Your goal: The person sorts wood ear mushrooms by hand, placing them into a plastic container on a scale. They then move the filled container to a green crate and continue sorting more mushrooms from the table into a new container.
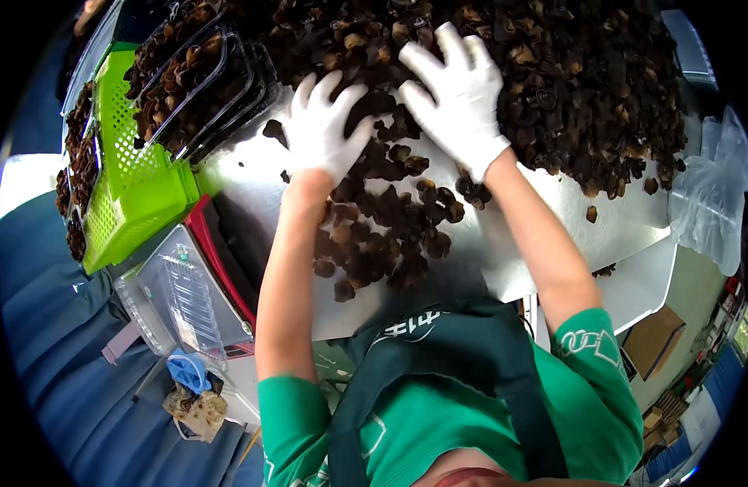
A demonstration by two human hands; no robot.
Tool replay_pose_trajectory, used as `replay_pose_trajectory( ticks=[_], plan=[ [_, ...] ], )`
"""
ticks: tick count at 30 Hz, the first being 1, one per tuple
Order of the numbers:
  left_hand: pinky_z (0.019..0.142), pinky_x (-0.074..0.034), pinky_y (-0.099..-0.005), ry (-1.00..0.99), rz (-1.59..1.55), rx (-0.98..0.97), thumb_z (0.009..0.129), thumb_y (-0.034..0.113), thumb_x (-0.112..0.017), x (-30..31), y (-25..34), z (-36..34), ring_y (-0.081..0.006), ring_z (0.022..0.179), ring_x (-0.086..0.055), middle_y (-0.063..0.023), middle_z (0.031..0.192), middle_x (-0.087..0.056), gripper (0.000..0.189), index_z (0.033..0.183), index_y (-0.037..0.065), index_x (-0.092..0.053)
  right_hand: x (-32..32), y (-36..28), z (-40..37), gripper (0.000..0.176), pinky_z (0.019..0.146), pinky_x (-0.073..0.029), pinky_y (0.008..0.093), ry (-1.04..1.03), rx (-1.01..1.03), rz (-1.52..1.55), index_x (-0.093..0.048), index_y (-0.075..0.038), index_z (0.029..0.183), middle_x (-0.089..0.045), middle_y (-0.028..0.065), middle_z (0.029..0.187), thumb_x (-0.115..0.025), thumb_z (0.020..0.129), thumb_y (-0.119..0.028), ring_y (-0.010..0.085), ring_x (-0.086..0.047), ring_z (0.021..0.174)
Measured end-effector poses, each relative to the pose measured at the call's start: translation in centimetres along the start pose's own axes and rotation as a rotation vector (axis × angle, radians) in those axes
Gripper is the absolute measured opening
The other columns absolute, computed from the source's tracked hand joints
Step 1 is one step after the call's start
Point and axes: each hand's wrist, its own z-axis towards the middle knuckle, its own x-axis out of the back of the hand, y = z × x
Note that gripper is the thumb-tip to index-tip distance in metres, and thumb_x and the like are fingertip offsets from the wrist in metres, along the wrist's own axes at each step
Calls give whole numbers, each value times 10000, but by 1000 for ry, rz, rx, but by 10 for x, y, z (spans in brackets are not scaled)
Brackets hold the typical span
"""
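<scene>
Your white-gloved left hand (321, 131) and white-gloved right hand (461, 99) were apart, fingers spread, at the near edge of the dark brown, curled, dried-looking pieces (589, 81), which lay heaped beyond and scattered between your forearms on the shiny silver metal tabletop (248, 183); contact unclear.

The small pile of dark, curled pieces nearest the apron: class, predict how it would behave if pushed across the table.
The pile would probably break apart rather than move as one, since its pieces lie loose. Each looks thin, so is likely light for its size. Their curled, uneven edges suggest sliding on the table more than rolling.
</scene>
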Motion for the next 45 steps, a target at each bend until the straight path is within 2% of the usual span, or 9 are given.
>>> replay_pose_trajectory(
  ticks=[4, 9, 15, 21, 25, 28, 31, 33, 45],
  plan=[
    [1004, -464, -456, 22, -143, 140, 779, 52, -702, 31, -8, -85, -356, 1132, -581, -111, 1197, -665, 397, 1175, 86, -685, 2, -69, -50, 457, 1083, -379, 606, -337, 241, 163, -588, -272, 1374, -444, 116, 1526, -600, 940, -415, 354, -436, 1356],
    [1024, -446, -419, 142, -173, 157, 793, -47, -656, 53, 19, -54, -317, 1130, -614, -115, 1186, -686, 288, 1045, 81, -709, 32, -59, -37, 384, 880, -530, 384, -220, 239, 518, -683, -169, 1233, -628, 125, 1255, -674, 851, -203, 279, -642, 1021],
    [1105, -418, -509, 124, 21, 124, 829, 304, -769, -1, 0, 59, -419, 1340, -461, -167, 1456, -527, 510, 1312, 204, -639, -19, 6, 33, 399, 989, -426, 543, 72, 64, 0, -657, -237, 1272, -524, 97, 1380, -670, 878, -302, 361, -521, 1223],
    [1053, -455, -495, -121, -237, 232, 788, 114, -741, 37, 1, -66, -395, 1232, -540, -164, 1367, -586, 364, 1149, 127, -700, 0, -73, -41, 294, 1025, -428, 525, -295, 280, 361, -702, -140, 1134, -579, 139, 1340, -687, 850, -215, 341, -531, 1228],
    [944, -498, -457, 78, -108, 127, 737, 38, -719, 73, 4, -87, -354, 1098, -617, -110, 1203, -667, 278, 1008, 100, -724, 27, -75, -46, 254, 990, -489, 469, -262, 313, 738, -719, -120, 1091, -638, 155, 1255, -706, 839, -146, 332, -599, 1152],
    [1002, -458, -478, 151, -200, 90, 776, 112, -759, 60, 3, -32, -374, 1177, -569, -128, 1302, -617, 374, 1145, 130, -705, 29, -48, 12, 301, 940, -522, 436, -259, 141, 483, -727, -134, 1148, -643, 144, 1241, -708, 847, -132, 351, -620, 1107],
    [1143, -388, -521, 32, 52, 132, 817, 396, -772, 24, -6, 20, -428, 1396, -426, -159, 1504, -497, 622, 1383, 202, -603, -21, -30, 33, 323, 1030, -409, 571, 44, 138, 10, -642, -176, 1187, -564, 101, 1312, -641, 897, -318, 339, -512, 1262],
    [1138, -389, -539, -57, -42, 145, 804, 366, -761, 14, -20, 15, -426, 1397, -421, -159, 1507, -489, 610, 1367, 182, -613, -22, -48, 27, 399, 1085, -325, 637, -119, 174, -27, -623, -212, 1280, -521, 107, 1428, -601, 926, -395, 366, -427, 1363],
    [1083, -387, -529, -184, -213, 324, 735, 268, -833, 92, 30, -191, -434, 1271, -482, -177, 1407, -533, 544, 1247, 154, -691, 55, -119, -112, 376, 1116, -300, 602, -447, 421, 484, -699, -191, 1181, -606, 104, 1355, -678, 862, -388, 284, -527, 1248]
  ],
)
